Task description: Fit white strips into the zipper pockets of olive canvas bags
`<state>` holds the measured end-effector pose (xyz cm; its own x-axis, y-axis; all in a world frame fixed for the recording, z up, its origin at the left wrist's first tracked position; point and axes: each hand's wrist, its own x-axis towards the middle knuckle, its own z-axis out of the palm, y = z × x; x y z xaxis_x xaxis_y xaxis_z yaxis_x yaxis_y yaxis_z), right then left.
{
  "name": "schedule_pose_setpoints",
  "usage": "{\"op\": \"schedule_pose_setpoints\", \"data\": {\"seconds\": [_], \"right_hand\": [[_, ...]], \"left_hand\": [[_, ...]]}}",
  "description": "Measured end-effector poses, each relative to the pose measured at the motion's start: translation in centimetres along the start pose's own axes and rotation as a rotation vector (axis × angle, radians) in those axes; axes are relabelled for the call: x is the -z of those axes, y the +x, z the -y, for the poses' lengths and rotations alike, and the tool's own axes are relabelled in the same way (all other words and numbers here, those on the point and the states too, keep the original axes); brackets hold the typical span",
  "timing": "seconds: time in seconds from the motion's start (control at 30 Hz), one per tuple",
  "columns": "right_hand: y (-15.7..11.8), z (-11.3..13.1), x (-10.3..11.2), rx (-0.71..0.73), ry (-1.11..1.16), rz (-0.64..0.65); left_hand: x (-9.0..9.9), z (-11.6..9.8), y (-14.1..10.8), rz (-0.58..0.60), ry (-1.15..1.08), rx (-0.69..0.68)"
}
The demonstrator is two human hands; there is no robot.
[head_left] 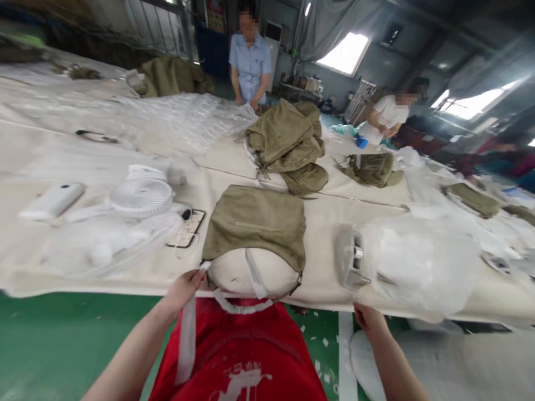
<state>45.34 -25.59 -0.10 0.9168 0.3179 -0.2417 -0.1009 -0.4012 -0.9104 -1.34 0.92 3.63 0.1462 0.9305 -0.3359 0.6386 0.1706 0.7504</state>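
An olive-green bag point(259, 217) with a zip line across it lies flat at the table's front edge. Its handle point(242, 307), wrapped in white, hangs over the edge against the red apron. At the bag's left lower corner, my left hand point(186, 288) pinches a long white strip point(188, 340), whose tail dangles below. Another white strip point(254, 273) lies inside the handle's curve. My right hand point(370, 320) is at the table edge, below a grey tape dispenser point(351, 259); its fingers are curled, and anything in them is hidden.
Several olive bags point(284, 136) lie farther back. On the left are a white fan point(142, 195), a phone point(188, 228) and a white box point(54, 201). Clear plastic bags point(418, 262) heap up on the right. One person point(251, 61) stands across the table, another point(388, 114) beyond.
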Motion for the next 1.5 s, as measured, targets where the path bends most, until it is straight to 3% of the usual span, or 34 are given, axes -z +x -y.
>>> {"op": "schedule_pose_setpoints", "data": {"seconds": [0.07,0.17,0.3,0.4,0.5,0.63,0.83,1.03,1.17,1.3,1.4,1.5], "right_hand": [[-1.3,-0.1,-0.5,-0.124,-0.043,0.111],[-3.4,2.5,-3.8,-0.036,-0.088,0.392],[-8.2,8.1,-13.4,0.179,-0.115,0.765],[-13.2,10.7,-21.7,0.17,-0.124,1.004],[-17.8,11.1,-28.2,0.116,-0.06,1.239],[-21.2,9.6,-32.9,-0.067,0.062,1.463],[-21.8,7.2,-34.3,-0.14,-0.045,1.553],[-22.0,7.4,-33.9,-0.063,-0.154,1.506],[-21.5,7.5,-33.3,-0.037,-0.114,1.573],[-20.8,7.1,-33.2,-0.049,-0.125,1.669],[-20.8,6.7,-33.6,-0.008,-0.18,1.666],[-21.1,6.1,-33.8,0.053,-0.218,1.632]], "left_hand": [[-0.3,0.4,-0.1,0.031,-0.07,-0.018],[-0.7,1.2,0.0,0.042,-0.188,-0.025],[-0.9,1.9,0.1,0.061,-0.275,-0.017],[-1.1,2.0,0.0,0.079,-0.308,-0.023],[-1.2,1.9,-0.2,0.085,-0.284,-0.041],[-1.1,2.0,-0.8,0.079,-0.207,-0.102],[-1.0,2.6,-1.4,0.081,-0.259,-0.084],[-1.1,2.7,-1.3,0.073,-0.342,-0.009],[-0.9,2.5,-1.1,0.084,-0.427,0.118],[-0.2,2.4,-1.3,0.262,-0.824,0.363],[0.3,2.4,-1.7,0.5,-1.16,0.578],[0.3,2.3,-2.5,0.682,-1.424,0.646]]}}
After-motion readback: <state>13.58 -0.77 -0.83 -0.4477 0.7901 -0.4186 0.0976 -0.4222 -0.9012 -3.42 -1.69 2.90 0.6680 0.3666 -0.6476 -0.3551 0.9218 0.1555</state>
